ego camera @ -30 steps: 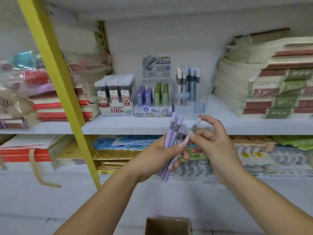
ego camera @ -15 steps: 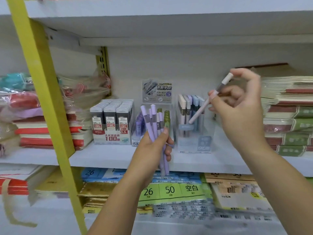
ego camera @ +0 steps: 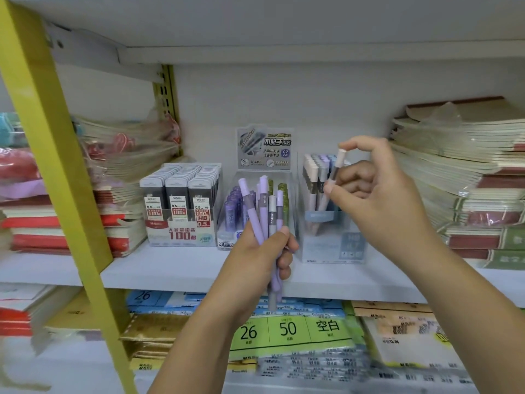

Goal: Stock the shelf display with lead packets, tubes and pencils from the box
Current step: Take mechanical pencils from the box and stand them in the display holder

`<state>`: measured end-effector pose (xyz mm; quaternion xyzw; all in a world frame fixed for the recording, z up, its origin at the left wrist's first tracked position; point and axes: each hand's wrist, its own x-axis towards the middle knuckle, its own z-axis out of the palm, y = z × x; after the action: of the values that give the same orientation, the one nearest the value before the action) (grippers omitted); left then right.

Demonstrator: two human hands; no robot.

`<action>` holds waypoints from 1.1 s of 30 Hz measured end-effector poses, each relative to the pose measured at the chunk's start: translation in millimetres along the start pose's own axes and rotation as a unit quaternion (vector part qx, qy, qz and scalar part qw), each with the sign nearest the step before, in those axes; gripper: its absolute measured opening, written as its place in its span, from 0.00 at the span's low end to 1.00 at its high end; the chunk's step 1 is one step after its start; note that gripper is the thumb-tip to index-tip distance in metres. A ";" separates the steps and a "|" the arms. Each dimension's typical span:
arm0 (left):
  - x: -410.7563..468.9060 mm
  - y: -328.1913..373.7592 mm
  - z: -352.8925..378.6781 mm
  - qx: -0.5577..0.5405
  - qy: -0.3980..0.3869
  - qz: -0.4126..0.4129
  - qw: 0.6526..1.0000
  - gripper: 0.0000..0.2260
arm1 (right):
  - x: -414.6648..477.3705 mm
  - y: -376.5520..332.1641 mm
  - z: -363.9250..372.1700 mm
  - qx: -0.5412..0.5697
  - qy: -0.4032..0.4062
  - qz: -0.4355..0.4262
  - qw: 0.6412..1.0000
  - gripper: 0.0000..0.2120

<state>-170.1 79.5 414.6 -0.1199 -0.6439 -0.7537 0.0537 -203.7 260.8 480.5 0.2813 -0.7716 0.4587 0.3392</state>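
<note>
Trainee: Pencils are the step in hand, judging by the head view?

Supervisor: I'd say so. The right hand (ego camera: 377, 194) has its grip closed on one pale mechanical pencil (ego camera: 335, 174), thumb and forefinger pinching it near the capped top. The pencil slants down into the clear pencil holder (ego camera: 329, 243) on the shelf (ego camera: 176, 268). I cannot tell whether its tip has reached the bottom.

Trainee: And the rest of the stock?

Supervisor: The left hand (ego camera: 255, 251) has its grip wrapped round a bundle of purple pencils (ego camera: 262, 214). They stand upright and fanned out, just in front of the lead tube display (ego camera: 264, 149). The lead packet carton (ego camera: 181, 206) beside it looks full. The box is out of view.

Trainee: What does the next move need?

Supervisor: Probably sliding that pencil down among those already standing there, then easing the pinch apart. After that, another gets drawn from the bundle.

Trainee: How are the hands posed?

Supervisor: The right wrist is raised above the holder, with the spare fingers curled inward. The left forearm rises from below, its fist level with the shelf edge.
</note>
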 end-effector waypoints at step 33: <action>-6.1 8.0 0.2 -0.004 -0.020 0.024 1.000 0.11 | 0.8 -31.1 -14.9 0.170 0.079 0.022 0.982 0.09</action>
<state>-162.3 77.9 420.8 -0.1501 -0.6386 -0.7525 0.0585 -177.0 261.0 502.4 0.2808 -0.6594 0.6110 0.3363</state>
